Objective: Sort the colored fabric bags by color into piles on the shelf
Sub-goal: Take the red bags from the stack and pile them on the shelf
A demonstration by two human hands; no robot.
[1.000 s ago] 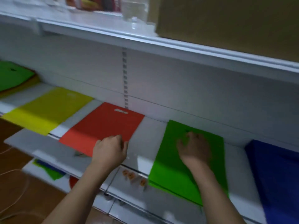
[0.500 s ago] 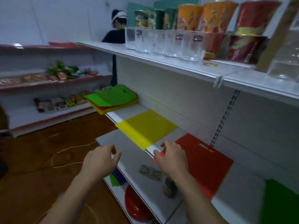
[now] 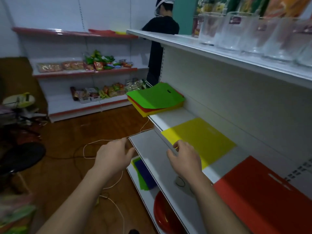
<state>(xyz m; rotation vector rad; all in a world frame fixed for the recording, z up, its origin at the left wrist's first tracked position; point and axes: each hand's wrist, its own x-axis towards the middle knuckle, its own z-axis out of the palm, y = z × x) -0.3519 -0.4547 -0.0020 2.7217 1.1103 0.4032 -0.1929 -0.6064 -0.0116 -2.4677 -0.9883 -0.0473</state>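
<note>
**Hands head for the mixed stack**

The long white shelf [image 3: 170, 118] keeps colors apart: a red bag [image 3: 263, 196] nearest, then a yellow bag [image 3: 202, 139]. The unsorted stack [image 3: 155, 100], green on top, waits at the far end. Both hands look empty: left hand [image 3: 112, 157] loose, right hand [image 3: 184, 159] maybe brushing the yellow corner.

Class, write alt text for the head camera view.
Two empty hands, left hand and right hand, reach over a white shelf toward a mixed stack of bags, green on top. A yellow bag and a red bag lie sorted alongside.
</note>
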